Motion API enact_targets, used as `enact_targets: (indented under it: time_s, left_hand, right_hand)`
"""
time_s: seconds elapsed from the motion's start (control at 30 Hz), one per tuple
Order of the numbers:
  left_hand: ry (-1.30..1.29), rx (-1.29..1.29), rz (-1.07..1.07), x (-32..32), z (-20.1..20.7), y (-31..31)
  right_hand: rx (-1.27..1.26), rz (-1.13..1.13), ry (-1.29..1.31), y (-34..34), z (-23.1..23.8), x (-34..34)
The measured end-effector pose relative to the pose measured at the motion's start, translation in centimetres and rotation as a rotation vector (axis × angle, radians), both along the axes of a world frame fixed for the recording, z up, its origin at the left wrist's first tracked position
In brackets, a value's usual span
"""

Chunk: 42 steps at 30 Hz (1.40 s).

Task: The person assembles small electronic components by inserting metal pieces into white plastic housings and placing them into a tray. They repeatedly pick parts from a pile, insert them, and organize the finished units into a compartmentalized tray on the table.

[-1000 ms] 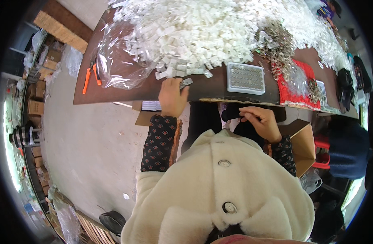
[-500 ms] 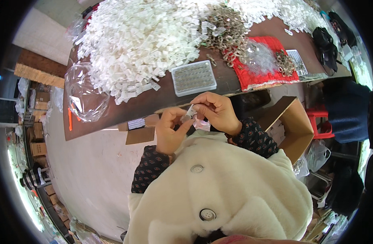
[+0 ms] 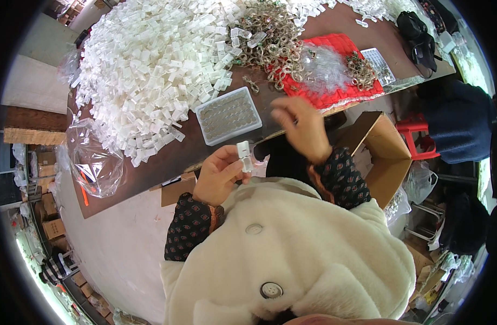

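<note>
My left hand (image 3: pixel 217 176) grips a small white translucent plastic box (image 3: pixel 244 150) between thumb and fingers; its two halves look folded apart. Raised to the right of it is my right hand (image 3: pixel 305 130), between the table edge and the red cloth. Motion smears its fingers, so whether they hold anything is unclear. On the table beyond my left hand lies a shallow clear tray (image 3: pixel 210 140) with rows of small round pieces. A large heap of similar small plastic boxes (image 3: pixel 145 76) spreads behind it.
Beside the heap lies a tangle of metallic ring-like pieces (image 3: pixel 265 46). A red cloth (image 3: pixel 327 40) carries clear plastic bags (image 3: pixel 321 73). A crumpled plastic bag (image 3: pixel 94 157) lies at the left. An open cardboard box (image 3: pixel 386 149) and a red stool (image 3: pixel 413 130) stand at the right.
My right hand has let go of the small box and moved up and right. The box stays in my left hand, now seen unfolded. The view has shifted slightly.
</note>
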State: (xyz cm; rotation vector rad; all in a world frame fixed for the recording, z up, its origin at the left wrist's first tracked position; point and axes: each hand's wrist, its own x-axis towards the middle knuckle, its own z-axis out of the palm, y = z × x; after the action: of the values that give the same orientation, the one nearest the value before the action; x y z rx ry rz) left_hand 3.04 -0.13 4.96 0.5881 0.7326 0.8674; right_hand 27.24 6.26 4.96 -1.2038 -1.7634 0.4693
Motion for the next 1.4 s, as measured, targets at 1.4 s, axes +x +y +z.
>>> enact_targets:
  time_s: [1.4]
  left_hand:
    - [-0.187,0.352,0.357,-1.7,4.1,1.8]
  right_hand:
    - [0.197,0.414,0.153,1.5,6.3,-7.7]
